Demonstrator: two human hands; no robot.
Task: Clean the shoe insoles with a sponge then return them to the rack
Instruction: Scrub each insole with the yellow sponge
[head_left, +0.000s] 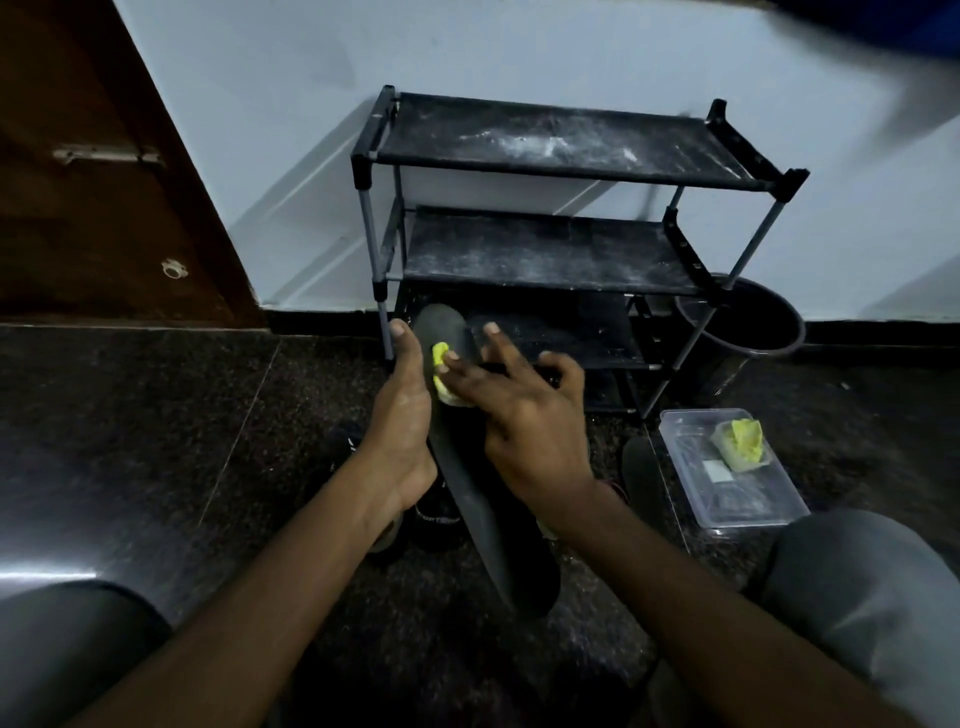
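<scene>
A long black insole (483, 509) stands tilted in front of me, its toe end up near the rack's bottom shelf. My left hand (402, 415) holds it along its left edge, thumb pointing up. My right hand (524, 410) presses a yellow-green sponge (442, 371) against the upper part of the insole with its fingertips, the other fingers spread. A second dark insole (641, 475) lies on the floor at the right. The black three-shelf shoe rack (545, 254) stands against the wall, its shelves dusty.
A clear plastic box (748, 499) with another yellow-green sponge (742, 444) lies on the floor at the right. A black bucket (748, 338) stands beside the rack. Black shoes (431, 514) sit under my hands. A brown door (104, 166) is at left; my knees frame the bottom.
</scene>
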